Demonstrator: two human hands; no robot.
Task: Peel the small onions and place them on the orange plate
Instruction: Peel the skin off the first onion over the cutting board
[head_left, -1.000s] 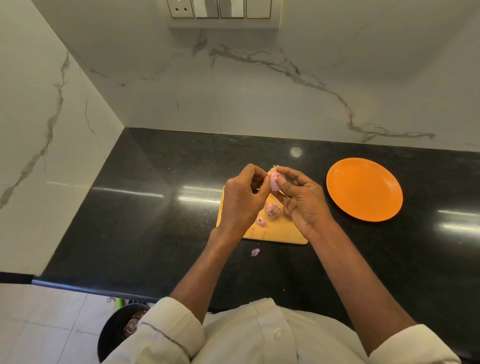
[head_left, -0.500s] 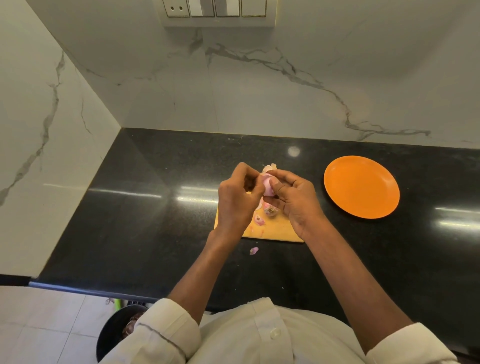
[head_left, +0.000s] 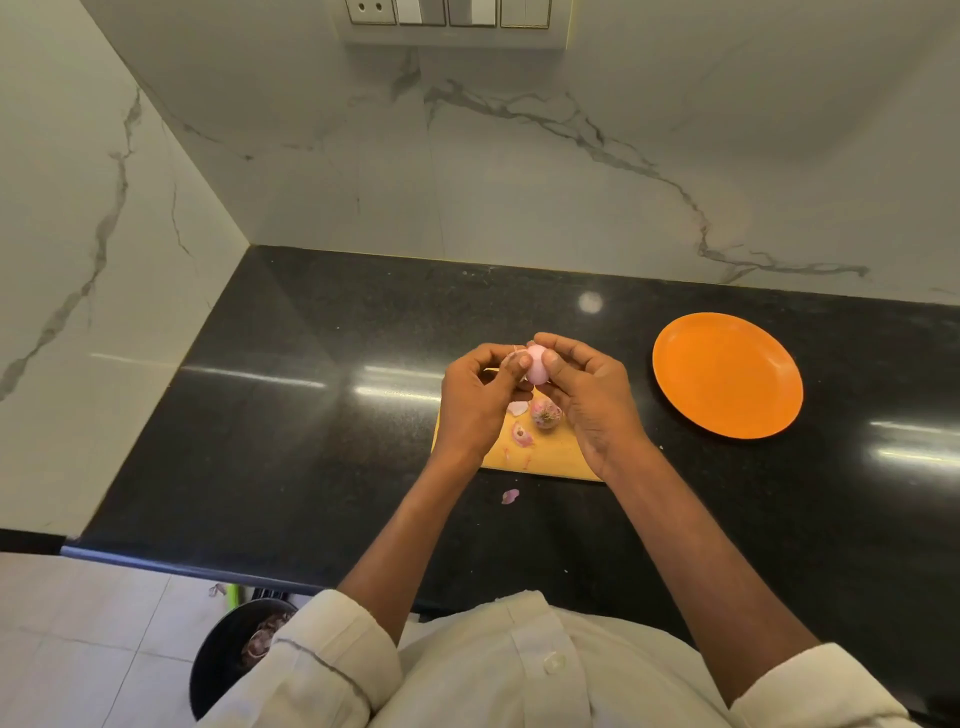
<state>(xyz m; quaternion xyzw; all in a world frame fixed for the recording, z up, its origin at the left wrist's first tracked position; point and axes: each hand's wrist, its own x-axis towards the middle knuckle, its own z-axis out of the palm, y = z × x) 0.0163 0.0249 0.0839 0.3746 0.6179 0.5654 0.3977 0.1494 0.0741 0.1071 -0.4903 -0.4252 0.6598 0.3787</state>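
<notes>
A: What lies nearest, below the fingers?
B: A loose peel scrap (head_left: 510, 496) on the black bench (head_left: 291, 447), then the wooden cutting board (head_left: 550, 457) with an unpeeled small onion (head_left: 544, 413) and skin bits.

A: And the hands?
B: Both forearms reach forward, wrists raised over the board. The left hand (head_left: 475, 400) and right hand (head_left: 589, 395) have fingers curled, pinching a pale pink onion (head_left: 536, 366) between them.

A: Farther on?
B: The orange plate (head_left: 727, 374), right of the fingers, well apart.
</notes>
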